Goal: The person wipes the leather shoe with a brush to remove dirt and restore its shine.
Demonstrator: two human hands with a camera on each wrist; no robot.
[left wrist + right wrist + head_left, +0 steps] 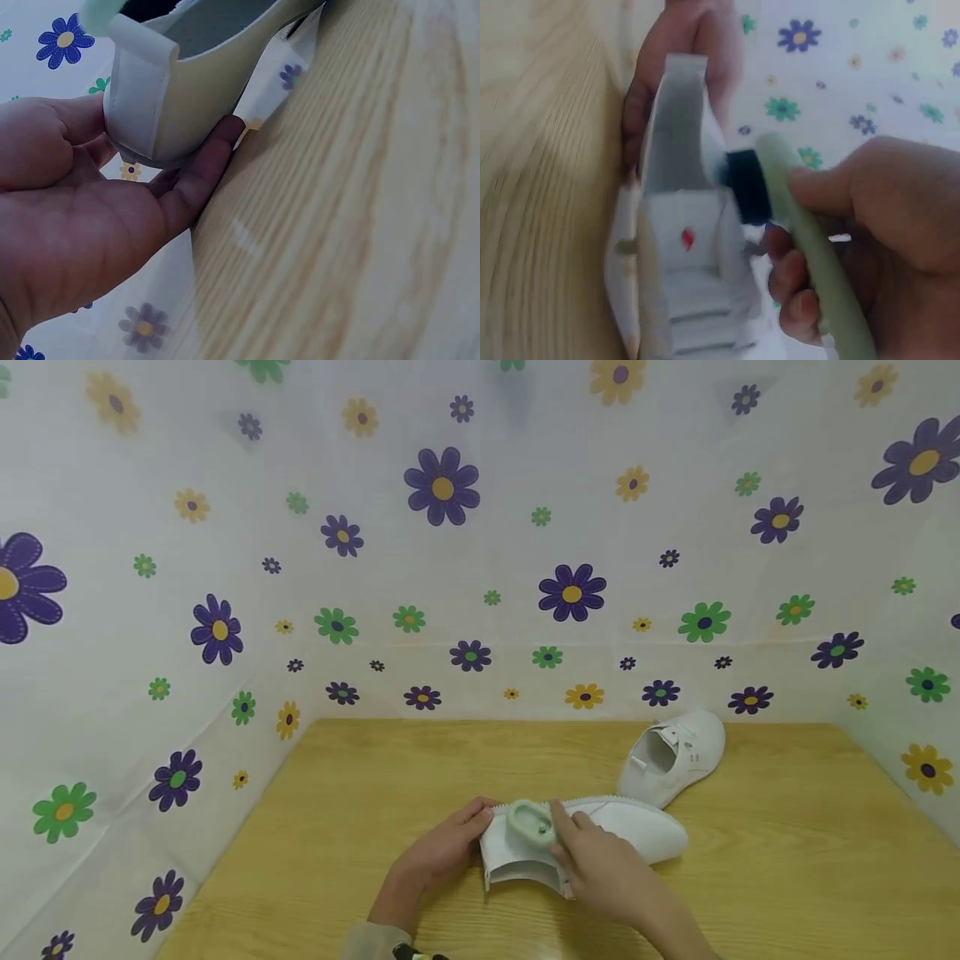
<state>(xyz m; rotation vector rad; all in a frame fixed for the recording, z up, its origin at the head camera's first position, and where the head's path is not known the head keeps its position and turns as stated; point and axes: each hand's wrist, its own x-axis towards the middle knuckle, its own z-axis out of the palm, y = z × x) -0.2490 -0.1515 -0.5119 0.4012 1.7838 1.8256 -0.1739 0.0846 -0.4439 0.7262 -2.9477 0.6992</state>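
Note:
A white shoe (637, 831) lies tipped on its side, its opening towards me. My left hand (444, 845) holds it at the heel; in the left wrist view, fingers (201, 176) curl under the heel (139, 97). My right hand (603, 870) grips the handle of a pale green brush (532, 824). In the right wrist view the brush's dark bristles (748, 186) meet the shoe's side next to the opening, and the thumb lies along the handle (817, 262). A red mark shows on the tongue (694, 217).
A second white shoe (693, 752) stands behind the first, at the back right of the wooden table (360, 777). A white sheet printed with flowers (495, 535) rises behind the table and along both sides.

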